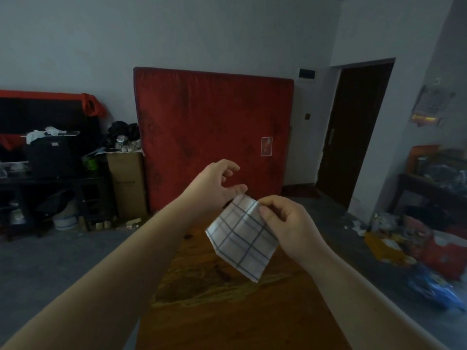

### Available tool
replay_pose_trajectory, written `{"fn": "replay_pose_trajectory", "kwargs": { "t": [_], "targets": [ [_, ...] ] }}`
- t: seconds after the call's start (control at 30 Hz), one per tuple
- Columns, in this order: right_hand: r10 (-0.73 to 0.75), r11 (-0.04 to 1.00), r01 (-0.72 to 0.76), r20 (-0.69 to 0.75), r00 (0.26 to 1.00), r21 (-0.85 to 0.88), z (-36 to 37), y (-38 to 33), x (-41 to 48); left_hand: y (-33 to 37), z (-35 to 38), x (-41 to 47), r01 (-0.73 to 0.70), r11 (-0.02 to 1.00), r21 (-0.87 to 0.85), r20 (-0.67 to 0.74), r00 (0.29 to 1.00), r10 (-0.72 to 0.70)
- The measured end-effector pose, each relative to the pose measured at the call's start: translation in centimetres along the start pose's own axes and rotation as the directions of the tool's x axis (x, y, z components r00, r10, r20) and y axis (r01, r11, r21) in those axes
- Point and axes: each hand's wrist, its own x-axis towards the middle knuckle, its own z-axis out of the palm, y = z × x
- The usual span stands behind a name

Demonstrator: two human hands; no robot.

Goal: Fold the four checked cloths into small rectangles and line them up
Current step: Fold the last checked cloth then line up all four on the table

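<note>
Your right hand (290, 223) pinches the folded checked cloth (242, 238) by its top corner above the wooden table (227, 311), while your left hand (217, 183) hangs open and empty, likely ready to help.

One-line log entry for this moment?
right hand: pinching folded checked cloth above wooden table | left hand: open, off cloth | other cloths: not visible

Dim room, pale walls (227, 29). Red mattress (213, 137) upright at centre; dark doorway (353, 132) right; grey floor (50, 261); cluttered black shelving (50, 183) left.
</note>
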Motion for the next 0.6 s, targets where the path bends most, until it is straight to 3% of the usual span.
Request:
{"fn": "replay_pose_trajectory", "kwargs": {
  "t": [0.3,0.6],
  "targets": [
    [-0.029,0.994,0.019,-0.093,0.995,-0.104,-0.1,0.4,-0.6,1.1,2.6,-3.7,-0.182,0.978,-0.1,0.045,0.981,0.187],
    [-0.067,0.987,0.05,-0.107,0.992,-0.154,-0.3,0.4,-0.4,0.8,2.8,-3.8,-0.128,0.956,-0.263,-0.093,0.99,0.107]
  ]
}}
